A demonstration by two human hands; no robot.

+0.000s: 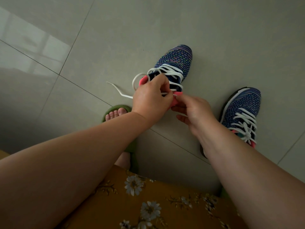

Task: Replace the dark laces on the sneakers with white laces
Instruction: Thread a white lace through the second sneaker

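A navy sneaker with coloured dashes and a pink collar stands on the floor, toe pointing away. A white lace crosses its eyelets. My left hand grips the lace by the collar; a loop curls to the left and a loose end trails over the tile. My right hand pinches the lace at the pink collar edge on the right side. The second sneaker sits further right, laced in white with a tied bow, partly behind my right forearm.
Grey floor tiles spread around the shoes. My foot in a green slipper rests below the left hand. A yellow floral garment covers my lap at the bottom edge.
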